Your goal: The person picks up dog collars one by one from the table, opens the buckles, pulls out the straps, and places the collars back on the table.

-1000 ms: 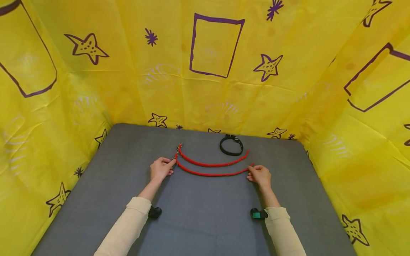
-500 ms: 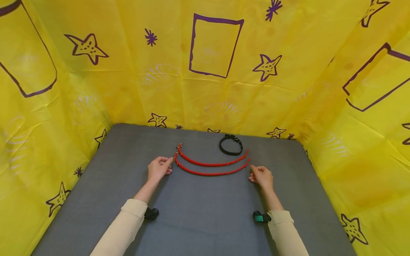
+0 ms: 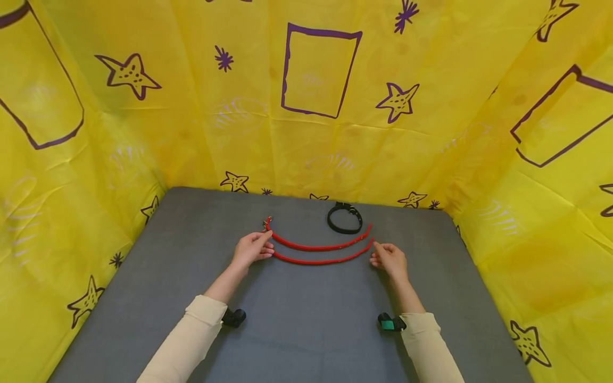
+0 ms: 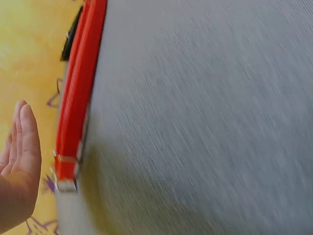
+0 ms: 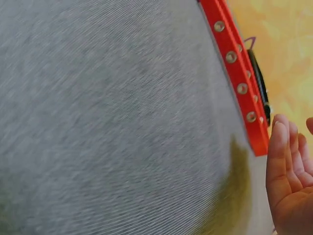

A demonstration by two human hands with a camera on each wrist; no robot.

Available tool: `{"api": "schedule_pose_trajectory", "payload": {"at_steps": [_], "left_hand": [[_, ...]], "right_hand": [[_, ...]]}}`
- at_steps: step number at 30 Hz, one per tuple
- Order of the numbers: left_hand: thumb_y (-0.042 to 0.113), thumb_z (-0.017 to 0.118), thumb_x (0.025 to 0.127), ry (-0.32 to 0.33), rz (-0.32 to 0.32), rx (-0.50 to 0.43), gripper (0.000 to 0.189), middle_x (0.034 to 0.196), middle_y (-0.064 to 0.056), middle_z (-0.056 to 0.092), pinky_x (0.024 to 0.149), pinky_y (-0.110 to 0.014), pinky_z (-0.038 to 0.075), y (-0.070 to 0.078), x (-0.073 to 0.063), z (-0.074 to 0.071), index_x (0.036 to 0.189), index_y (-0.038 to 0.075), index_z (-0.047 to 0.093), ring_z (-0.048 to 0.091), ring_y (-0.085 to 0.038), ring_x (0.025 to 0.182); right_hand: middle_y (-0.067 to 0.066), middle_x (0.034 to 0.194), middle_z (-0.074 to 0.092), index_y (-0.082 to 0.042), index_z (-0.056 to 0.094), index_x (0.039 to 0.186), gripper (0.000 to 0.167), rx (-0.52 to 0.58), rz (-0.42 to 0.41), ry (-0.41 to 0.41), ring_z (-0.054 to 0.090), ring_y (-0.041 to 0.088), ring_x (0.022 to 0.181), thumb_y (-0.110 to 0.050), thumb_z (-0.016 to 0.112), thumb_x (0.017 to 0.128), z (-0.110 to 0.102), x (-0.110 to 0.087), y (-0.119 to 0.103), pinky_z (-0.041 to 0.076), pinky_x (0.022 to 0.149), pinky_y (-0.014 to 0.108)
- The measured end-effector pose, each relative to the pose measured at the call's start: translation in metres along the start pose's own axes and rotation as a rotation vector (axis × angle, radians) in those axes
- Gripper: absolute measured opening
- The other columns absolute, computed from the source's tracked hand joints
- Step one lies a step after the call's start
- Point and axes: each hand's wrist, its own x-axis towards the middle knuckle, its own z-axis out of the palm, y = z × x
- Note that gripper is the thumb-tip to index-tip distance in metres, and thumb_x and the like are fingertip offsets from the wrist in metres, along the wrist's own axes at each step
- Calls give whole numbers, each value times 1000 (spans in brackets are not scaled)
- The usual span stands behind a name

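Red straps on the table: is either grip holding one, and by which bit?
Nothing is held: the left grip is beside the metal end of the nearer red strap, and the right grip is beside its other end.

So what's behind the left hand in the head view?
The nearer red strap runs out of sight behind the left hand, so its left end is covered. Just beyond, the farther red strap shows its metal-fitted left end.
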Motion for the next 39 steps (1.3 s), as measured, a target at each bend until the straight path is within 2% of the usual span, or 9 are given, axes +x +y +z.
{"api": "schedule_pose_trajectory", "payload": {"at_steps": [9, 16, 24, 28, 31, 33, 35, 38, 39], "left_hand": [[25, 61, 98, -159, 17, -64, 45, 108, -22, 67, 86, -37, 55, 9, 2, 38, 125, -10, 57, 69, -20, 88], [29, 56, 100, -242, -4, -92, 48, 131, -28, 55, 101, -42, 45, 14, 9, 62, 134, -6, 52, 58, -34, 117], [34, 45, 104, -304, -63, -185, 57, 146, -26, 41, 109, -40, 36, 17, 31, 94, 143, -7, 40, 43, -35, 133], [35, 37, 106, -383, -94, -234, 61, 152, -27, 30, 114, -42, 28, 19, 43, 107, 148, -9, 28, 32, -37, 140], [35, 33, 107, -433, -109, -261, 64, 154, -30, 22, 116, -44, 21, 24, 49, 114, 149, -11, 21, 23, -39, 143], [36, 31, 107, -437, -121, -260, 66, 154, -31, 19, 117, -45, 19, 25, 55, 120, 149, -13, 18, 21, -40, 143], [38, 31, 106, -399, -123, -218, 67, 154, -30, 22, 117, -45, 20, 23, 62, 129, 149, -12, 20, 23, -39, 143], [46, 37, 103, -364, -82, -144, 71, 154, -24, 29, 116, -40, 24, 18, 73, 138, 150, -7, 25, 29, -33, 142], [51, 40, 101, -369, -58, -124, 75, 152, -22, 33, 114, -37, 29, 6, 87, 141, 149, -5, 29, 34, -30, 140]], "right_hand": [[8, 80, 69, 11, 57, 114, 35, 61, 2, -30, 67, 10, 64, -17, 65, 95, 7, 5, -13, 58, 64, 25], [27, 107, 67, 12, 57, 124, 38, 84, -9, -61, 70, 12, 78, -15, 61, 97, 16, 13, -20, 57, 75, 27], [29, 122, 60, 12, 54, 129, 39, 93, 9, -33, 68, 22, 98, -13, 58, 98, 25, 30, -29, 54, 85, 29], [31, 130, 54, 11, 51, 133, 41, 66, -1, -34, 58, 35, 117, -11, 56, 99, 31, 37, -34, 48, 98, 37], [32, 131, 53, 11, 49, 135, 42, 41, -7, -37, 52, 40, 122, -11, 54, 99, 35, 44, -37, 44, 102, 41], [32, 132, 52, 12, 47, 136, 43, 38, -3, -42, 51, 40, 123, -10, 53, 99, 37, 49, -38, 42, 104, 42], [33, 132, 51, 13, 46, 137, 44, 38, 4, -40, 50, 40, 123, -10, 53, 99, 38, 53, -37, 42, 104, 42], [32, 134, 49, 13, 43, 139, 45, 41, 13, -42, 49, 40, 125, -9, 51, 100, 38, 58, -37, 41, 105, 41], [32, 135, 49, 13, 43, 139, 45, 37, 14, -39, 49, 40, 125, -9, 50, 100, 37, 59, -37, 41, 105, 41]]}}
